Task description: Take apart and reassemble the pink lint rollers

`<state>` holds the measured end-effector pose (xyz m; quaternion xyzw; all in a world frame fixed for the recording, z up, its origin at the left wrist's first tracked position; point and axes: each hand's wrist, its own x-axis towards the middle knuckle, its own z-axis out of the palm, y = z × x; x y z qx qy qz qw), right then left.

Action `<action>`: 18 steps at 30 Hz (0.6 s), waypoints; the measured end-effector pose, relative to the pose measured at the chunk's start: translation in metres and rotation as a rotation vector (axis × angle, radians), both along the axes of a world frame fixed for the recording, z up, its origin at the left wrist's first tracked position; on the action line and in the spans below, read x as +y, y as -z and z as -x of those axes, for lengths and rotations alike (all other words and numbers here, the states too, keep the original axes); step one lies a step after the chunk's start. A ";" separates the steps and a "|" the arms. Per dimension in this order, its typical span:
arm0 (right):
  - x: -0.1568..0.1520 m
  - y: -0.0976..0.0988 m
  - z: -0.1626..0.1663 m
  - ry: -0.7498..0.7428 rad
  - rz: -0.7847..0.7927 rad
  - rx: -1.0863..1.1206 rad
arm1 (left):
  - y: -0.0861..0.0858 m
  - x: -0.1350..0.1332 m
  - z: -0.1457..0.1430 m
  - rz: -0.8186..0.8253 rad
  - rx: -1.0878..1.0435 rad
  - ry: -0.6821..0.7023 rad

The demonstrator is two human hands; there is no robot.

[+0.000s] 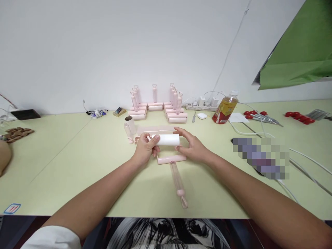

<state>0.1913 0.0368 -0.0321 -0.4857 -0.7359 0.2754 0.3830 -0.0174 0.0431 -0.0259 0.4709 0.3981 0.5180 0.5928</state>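
A white sticky-paper roll [168,139] is held level above the table by my left hand [145,147], its thumb pressed on the near side. My right hand [193,145] is at the roll's right end with thumb and forefinger spread around it; whether they touch it I cannot tell. Just below lies a pink lint roller frame [171,159] with its clear pink handle [177,178] and loop pointing toward me. Behind my hands is a long translucent pink cover [155,129]. At left stand another paper roll [130,125] and a small pink handle piece [128,131].
Several assembled pink lint rollers [155,106] stand in rows by the wall. To the right are a drink bottle [225,108], a power strip [199,106], cables, red-handled tools [261,117] and a blurred patch [261,159]. Brown pieces [17,134] lie at far left.
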 end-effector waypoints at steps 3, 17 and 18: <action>-0.006 -0.003 0.007 -0.058 -0.063 0.159 | -0.002 -0.002 -0.007 0.027 -0.040 -0.019; 0.039 -0.009 -0.045 0.623 -0.158 -0.011 | -0.016 0.011 0.002 -0.332 0.937 0.074; 0.040 -0.007 -0.044 0.615 -0.133 -0.062 | -0.020 0.014 -0.002 -0.352 1.031 0.108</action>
